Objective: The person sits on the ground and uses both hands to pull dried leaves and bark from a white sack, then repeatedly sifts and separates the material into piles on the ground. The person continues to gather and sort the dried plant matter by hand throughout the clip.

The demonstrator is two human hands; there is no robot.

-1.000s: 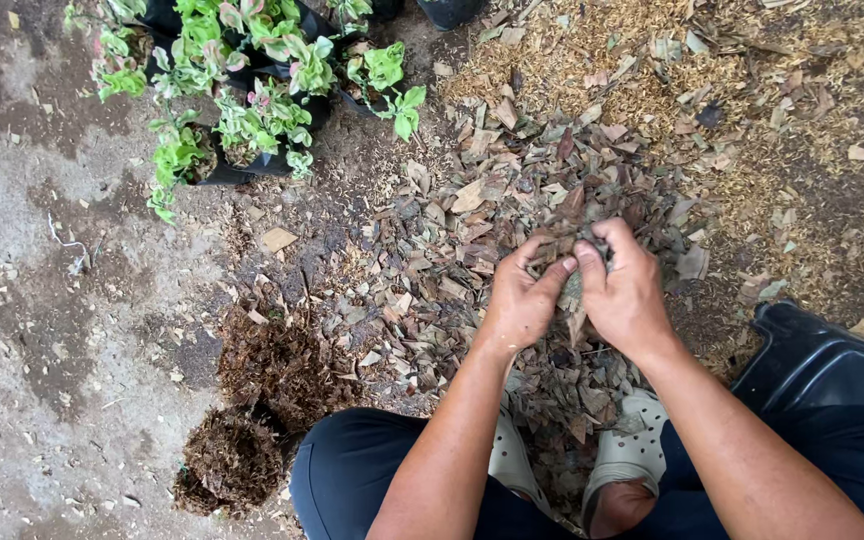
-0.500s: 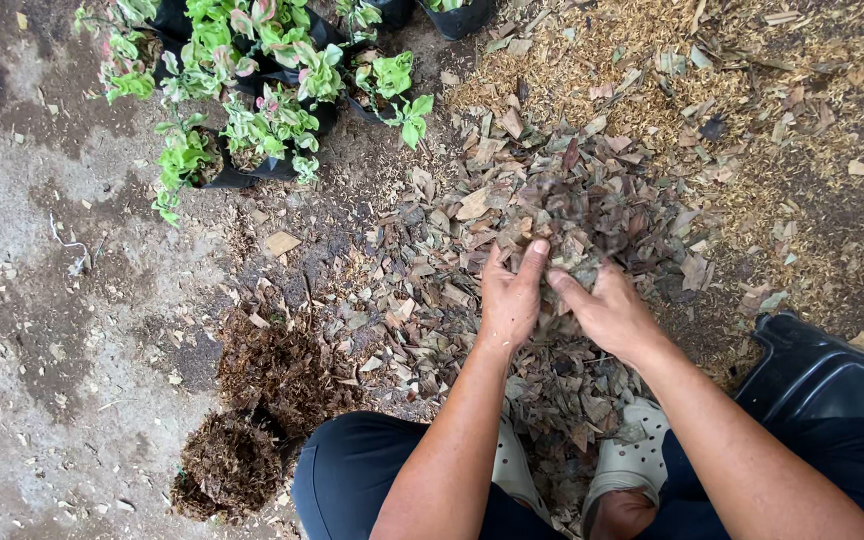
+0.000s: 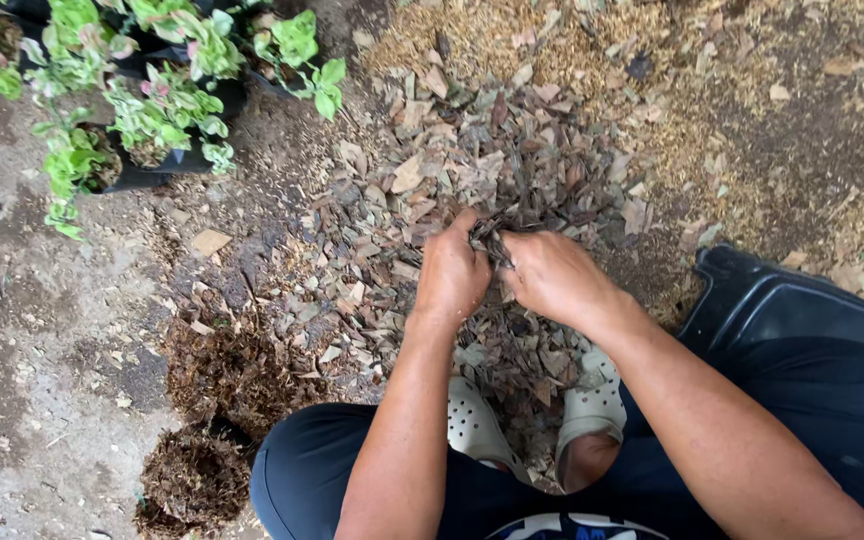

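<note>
Gripping one clump of dry leaves between them, left hand and right hand are closed above the leaf pile. Leaves appear light, brittle; best pinched in bunches.

around the leaf pile, bare concrete lies open to its left. potted plants block its upper left, two root clumps its lower left, a black bin its lower right.
</note>
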